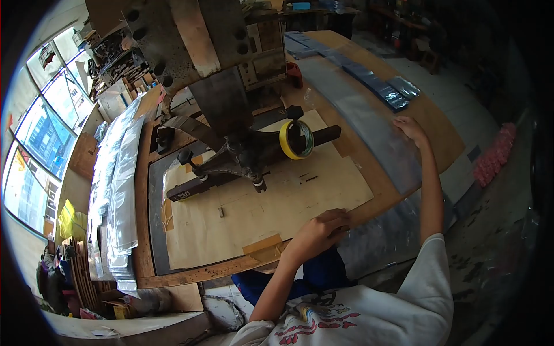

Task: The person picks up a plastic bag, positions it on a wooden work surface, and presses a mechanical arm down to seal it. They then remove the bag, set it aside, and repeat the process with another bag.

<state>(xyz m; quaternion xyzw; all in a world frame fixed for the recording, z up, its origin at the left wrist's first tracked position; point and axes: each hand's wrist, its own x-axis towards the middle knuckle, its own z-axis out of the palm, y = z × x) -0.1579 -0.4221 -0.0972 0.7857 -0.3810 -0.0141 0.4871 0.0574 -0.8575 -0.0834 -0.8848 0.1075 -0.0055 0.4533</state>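
Observation:
My left hand (318,233) is over the front edge of the wooden table, near the lower right corner of a cream board (259,216); its fingers are curled together, and what they hold, if anything, is hidden. My right hand (411,130) is at the right, its fingers bent together at the edge of a long stack of clear plastic sheets (369,124). Above the board stands a dark metal press head (239,153) with a long bar across it. A yellow tape roll (296,139) hangs on the bar's right part.
Piles of clear plastic sleeves (122,196) lie along the table's left side. Dark packed bundles (375,86) lie at the back right. More plastic sheeting (381,236) spreads at the front right. A pink bundle (496,154) is beyond the table's right edge.

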